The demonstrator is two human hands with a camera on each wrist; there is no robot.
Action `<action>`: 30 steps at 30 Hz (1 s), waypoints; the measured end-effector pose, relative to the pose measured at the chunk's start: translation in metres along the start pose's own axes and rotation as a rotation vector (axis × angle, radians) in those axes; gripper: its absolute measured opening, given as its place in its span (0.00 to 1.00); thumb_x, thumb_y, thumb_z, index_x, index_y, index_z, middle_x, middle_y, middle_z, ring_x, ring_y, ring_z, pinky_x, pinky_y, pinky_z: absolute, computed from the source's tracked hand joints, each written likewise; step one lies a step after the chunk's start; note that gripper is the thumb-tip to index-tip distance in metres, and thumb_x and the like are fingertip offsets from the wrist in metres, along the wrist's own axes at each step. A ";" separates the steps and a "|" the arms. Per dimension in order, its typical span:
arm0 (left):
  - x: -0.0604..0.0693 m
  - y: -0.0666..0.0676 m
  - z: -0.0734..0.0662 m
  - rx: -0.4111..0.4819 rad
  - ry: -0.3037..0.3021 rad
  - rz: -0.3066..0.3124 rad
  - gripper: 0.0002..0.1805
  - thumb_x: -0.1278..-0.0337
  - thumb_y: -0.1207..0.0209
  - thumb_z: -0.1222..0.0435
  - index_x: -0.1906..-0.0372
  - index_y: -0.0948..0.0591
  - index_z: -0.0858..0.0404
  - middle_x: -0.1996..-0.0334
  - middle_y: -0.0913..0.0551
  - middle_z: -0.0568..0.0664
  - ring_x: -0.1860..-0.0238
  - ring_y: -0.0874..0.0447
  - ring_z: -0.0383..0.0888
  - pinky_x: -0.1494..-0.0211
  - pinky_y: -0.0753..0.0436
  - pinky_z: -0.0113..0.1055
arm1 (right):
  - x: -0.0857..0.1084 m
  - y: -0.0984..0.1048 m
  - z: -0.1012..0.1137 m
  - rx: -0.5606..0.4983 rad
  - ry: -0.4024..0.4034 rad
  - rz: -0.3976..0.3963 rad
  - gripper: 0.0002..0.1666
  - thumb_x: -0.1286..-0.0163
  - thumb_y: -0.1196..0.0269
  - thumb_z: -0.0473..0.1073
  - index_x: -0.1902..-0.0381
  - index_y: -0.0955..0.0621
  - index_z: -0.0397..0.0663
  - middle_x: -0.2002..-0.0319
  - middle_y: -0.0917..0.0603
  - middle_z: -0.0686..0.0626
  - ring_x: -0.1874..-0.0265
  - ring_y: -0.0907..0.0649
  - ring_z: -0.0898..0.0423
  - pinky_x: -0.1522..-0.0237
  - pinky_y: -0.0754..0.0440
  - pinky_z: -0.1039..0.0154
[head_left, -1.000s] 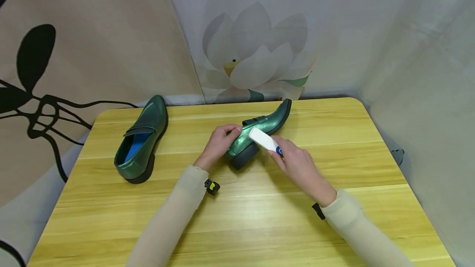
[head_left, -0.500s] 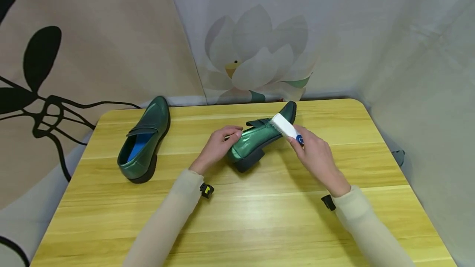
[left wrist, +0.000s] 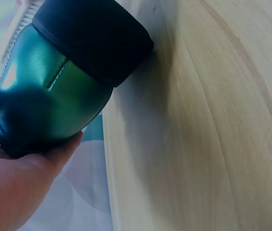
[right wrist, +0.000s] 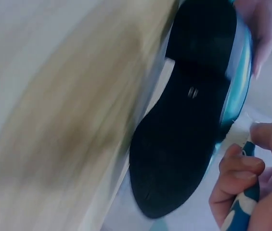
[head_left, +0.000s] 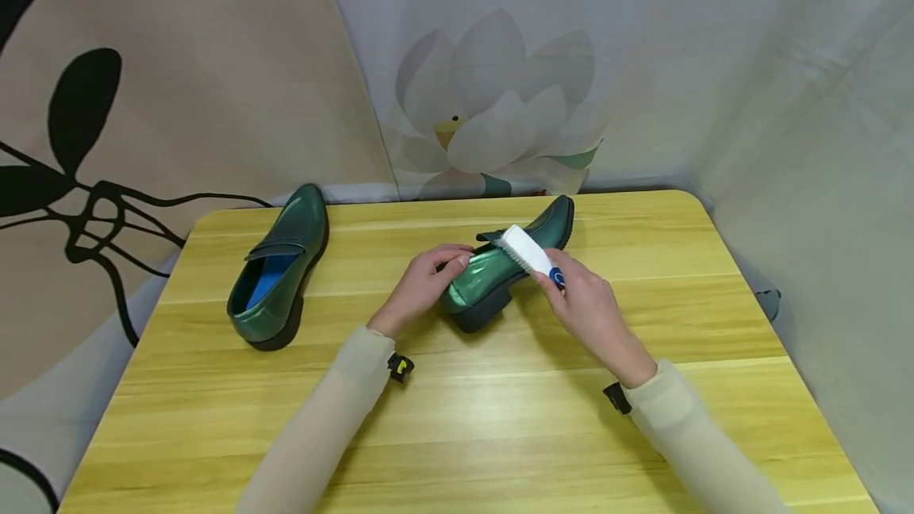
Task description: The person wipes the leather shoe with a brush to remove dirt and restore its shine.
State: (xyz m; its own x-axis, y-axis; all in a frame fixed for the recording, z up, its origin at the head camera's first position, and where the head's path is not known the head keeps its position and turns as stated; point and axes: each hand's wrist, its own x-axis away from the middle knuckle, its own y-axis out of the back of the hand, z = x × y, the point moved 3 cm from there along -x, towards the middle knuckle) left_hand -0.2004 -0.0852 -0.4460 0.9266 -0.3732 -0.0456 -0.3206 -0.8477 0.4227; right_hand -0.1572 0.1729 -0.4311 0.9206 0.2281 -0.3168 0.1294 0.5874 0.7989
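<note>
A glossy green loafer [head_left: 477, 280] with a black heel is tilted on its side above the wooden table. My left hand [head_left: 421, 284] grips it by the back of its opening, as the left wrist view shows with the thumb along the heel counter [left wrist: 54, 110]. In my right hand [head_left: 589, 308] is a white brush [head_left: 527, 251] with a blue-and-white handle, its bristles against the loafer's side near the strap. The black sole [right wrist: 184, 125] faces the right wrist camera, where fingers curl round the brush handle [right wrist: 244, 209].
A matching green loafer [head_left: 286, 268] with a blue insole stands upright at the table's left. The wooden table [head_left: 485, 435] ends at a back edge close to a printed curtain [head_left: 500, 86].
The brush went forward toward the loafer's toe, then came part of the way back toward the heel. The held loafer turned slightly and shifted a little right with my left hand still gripping it.
</note>
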 end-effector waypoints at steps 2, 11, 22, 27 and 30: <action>0.000 0.000 0.000 0.001 0.010 -0.004 0.20 0.19 0.47 0.56 0.39 0.15 0.64 0.34 0.20 0.52 0.29 0.28 0.51 0.26 0.32 0.50 | 0.003 -0.005 0.010 0.004 0.043 0.009 0.27 0.23 0.35 0.48 0.35 0.23 0.36 0.46 0.15 0.35 0.58 0.13 0.41 0.62 0.14 0.42; -0.001 -0.001 0.000 0.018 0.025 -0.020 0.20 0.19 0.47 0.57 0.39 0.15 0.65 0.36 0.19 0.54 0.30 0.26 0.52 0.27 0.31 0.49 | 0.010 -0.012 0.023 0.048 0.110 0.012 0.27 0.25 0.33 0.49 0.36 0.23 0.39 0.47 0.14 0.37 0.61 0.13 0.44 0.69 0.14 0.46; 0.001 0.003 0.004 0.026 0.014 -0.035 0.21 0.19 0.47 0.57 0.37 0.17 0.66 0.36 0.19 0.57 0.30 0.26 0.55 0.27 0.31 0.51 | -0.002 0.016 -0.019 0.067 -0.090 -0.022 0.27 0.21 0.38 0.49 0.34 0.23 0.35 0.48 0.15 0.33 0.66 0.14 0.42 0.69 0.16 0.44; 0.002 0.003 0.006 0.015 0.020 -0.030 0.21 0.19 0.48 0.57 0.36 0.18 0.65 0.36 0.19 0.56 0.30 0.26 0.54 0.27 0.30 0.50 | -0.003 0.014 -0.018 0.055 -0.090 -0.020 0.28 0.21 0.38 0.49 0.34 0.24 0.35 0.48 0.15 0.33 0.66 0.14 0.42 0.68 0.16 0.44; 0.002 0.003 0.007 0.016 0.026 -0.030 0.21 0.19 0.48 0.57 0.36 0.18 0.64 0.35 0.19 0.56 0.30 0.26 0.53 0.27 0.31 0.50 | -0.003 0.011 -0.011 0.041 -0.076 -0.009 0.28 0.21 0.38 0.49 0.33 0.24 0.36 0.46 0.15 0.33 0.63 0.13 0.42 0.66 0.15 0.43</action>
State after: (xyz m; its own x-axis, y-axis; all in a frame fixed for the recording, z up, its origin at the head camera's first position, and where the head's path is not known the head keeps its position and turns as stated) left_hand -0.2008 -0.0911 -0.4511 0.9406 -0.3379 -0.0339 -0.2957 -0.8641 0.4074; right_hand -0.1628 0.1872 -0.4272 0.9444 0.1629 -0.2854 0.1509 0.5566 0.8170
